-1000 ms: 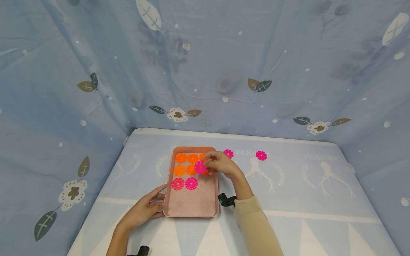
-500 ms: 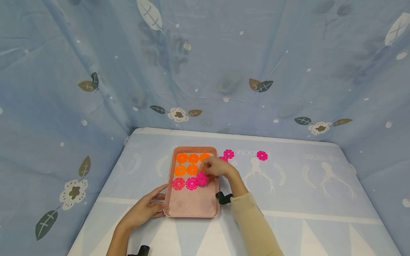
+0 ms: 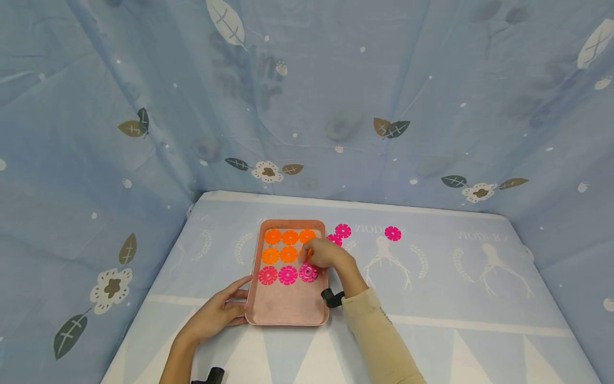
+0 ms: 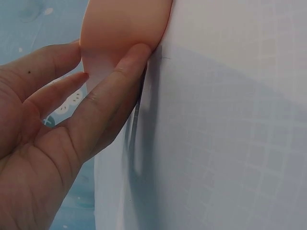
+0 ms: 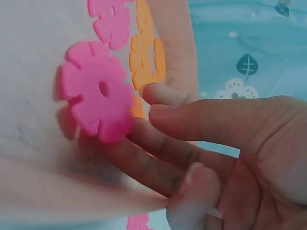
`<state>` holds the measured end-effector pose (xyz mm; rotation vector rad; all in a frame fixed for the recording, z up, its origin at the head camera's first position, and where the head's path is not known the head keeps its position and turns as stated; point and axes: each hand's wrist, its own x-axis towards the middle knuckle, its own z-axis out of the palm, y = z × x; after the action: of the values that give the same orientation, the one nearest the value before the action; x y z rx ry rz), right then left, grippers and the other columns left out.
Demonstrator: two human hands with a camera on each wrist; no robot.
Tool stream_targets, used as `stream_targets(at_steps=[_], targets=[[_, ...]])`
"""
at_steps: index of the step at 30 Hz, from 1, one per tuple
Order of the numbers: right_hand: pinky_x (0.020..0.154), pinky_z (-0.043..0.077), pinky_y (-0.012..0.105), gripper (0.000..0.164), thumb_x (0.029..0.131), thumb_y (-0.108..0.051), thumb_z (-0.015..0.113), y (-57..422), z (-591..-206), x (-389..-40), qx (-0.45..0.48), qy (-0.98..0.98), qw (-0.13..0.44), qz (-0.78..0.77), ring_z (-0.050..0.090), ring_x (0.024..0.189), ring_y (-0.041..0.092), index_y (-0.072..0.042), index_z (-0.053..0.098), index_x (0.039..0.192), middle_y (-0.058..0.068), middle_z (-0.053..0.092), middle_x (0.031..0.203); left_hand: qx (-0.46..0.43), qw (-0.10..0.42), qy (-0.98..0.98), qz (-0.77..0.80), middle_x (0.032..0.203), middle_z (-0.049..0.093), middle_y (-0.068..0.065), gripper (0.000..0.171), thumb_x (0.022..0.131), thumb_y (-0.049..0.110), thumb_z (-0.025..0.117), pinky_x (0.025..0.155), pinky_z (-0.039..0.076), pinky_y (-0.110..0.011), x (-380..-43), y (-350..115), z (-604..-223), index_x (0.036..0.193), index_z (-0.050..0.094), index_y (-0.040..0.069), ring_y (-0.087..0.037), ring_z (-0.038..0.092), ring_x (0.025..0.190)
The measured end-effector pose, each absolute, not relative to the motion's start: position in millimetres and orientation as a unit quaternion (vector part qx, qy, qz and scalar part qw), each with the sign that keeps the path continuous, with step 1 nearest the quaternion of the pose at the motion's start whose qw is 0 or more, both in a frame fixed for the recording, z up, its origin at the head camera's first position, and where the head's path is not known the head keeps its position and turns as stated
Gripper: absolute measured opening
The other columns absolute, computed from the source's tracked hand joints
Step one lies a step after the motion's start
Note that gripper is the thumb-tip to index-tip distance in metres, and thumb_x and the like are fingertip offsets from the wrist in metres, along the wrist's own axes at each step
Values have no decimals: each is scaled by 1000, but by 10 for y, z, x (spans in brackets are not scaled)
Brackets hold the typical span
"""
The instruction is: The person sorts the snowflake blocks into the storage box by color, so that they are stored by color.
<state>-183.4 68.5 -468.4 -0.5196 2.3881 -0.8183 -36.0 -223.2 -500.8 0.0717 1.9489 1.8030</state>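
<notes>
A pink tray (image 3: 288,306) lies on the table, holding rows of flower-shaped plastic discs. Orange discs (image 3: 290,238) fill the two far rows. A red-pink disc (image 3: 267,276) and a pink disc (image 3: 288,275) lie in the row nearer me. At that row's right end is another bright pink disc (image 3: 308,272), blurred in the head view. My right hand (image 3: 323,253) is just beyond it, one fingertip at its edge and the thumb apart from it; this disc (image 5: 96,91) casts a shadow on the tray. Straight fingers of my left hand (image 3: 213,314) touch the tray's left wall.
Loose pink discs (image 3: 342,230) lie beyond the tray's right side, one of them partly behind my right hand. A separate pink disc (image 3: 393,233) is farther right. Patterned blue cloth (image 3: 307,106) hangs behind the table (image 3: 455,298).
My right hand has brought the pink disc toward me, from over the orange rows to the right end of the pink row, and its fingers have loosened. The left hand stays at the tray.
</notes>
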Motion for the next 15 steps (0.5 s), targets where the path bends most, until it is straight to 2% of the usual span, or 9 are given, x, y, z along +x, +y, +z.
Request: stream_targets(at_steps=[4, 7, 11, 15], targets=[[55, 48, 26, 17, 93, 3, 58, 723, -4630, -1839, -209, 896, 248, -303, 52, 59, 17, -7, 72, 97, 3, 62, 87, 29, 244, 710, 660, 136, 44, -30, 68, 98, 1, 58, 87, 57, -41, -365, -2229, -4998, 158, 29, 10, -38, 62, 110], [58, 48, 27, 18, 93, 4, 57, 804, -4610, -1853, -214, 886, 232, -341, 55, 65, 21, -4, 71, 102, 4, 64, 89, 29, 245, 710, 660, 137, 44, -30, 68, 98, 0, 58, 87, 57, -42, -368, -2225, -4994, 158, 29, 10, -39, 62, 110], [62, 56, 35, 17, 96, 0, 57, 963, -4614, -1859, -202, 852, 228, -425, 62, 75, 30, 0, 68, 108, 11, 66, 94, 27, 247, 710, 659, 137, 44, -30, 68, 98, -1, 58, 87, 57, -43, -366, -2223, -4990, 158, 29, 11, -39, 62, 110], [67, 59, 46, 17, 98, -4, 58, 1142, -4623, -1848, -181, 827, 221, -485, 64, 78, 30, 2, 67, 111, 16, 67, 98, 25, 246, 710, 660, 137, 43, -30, 68, 97, -1, 57, 87, 57, -43, -360, -2225, -4990, 158, 29, 10, -39, 62, 110]])
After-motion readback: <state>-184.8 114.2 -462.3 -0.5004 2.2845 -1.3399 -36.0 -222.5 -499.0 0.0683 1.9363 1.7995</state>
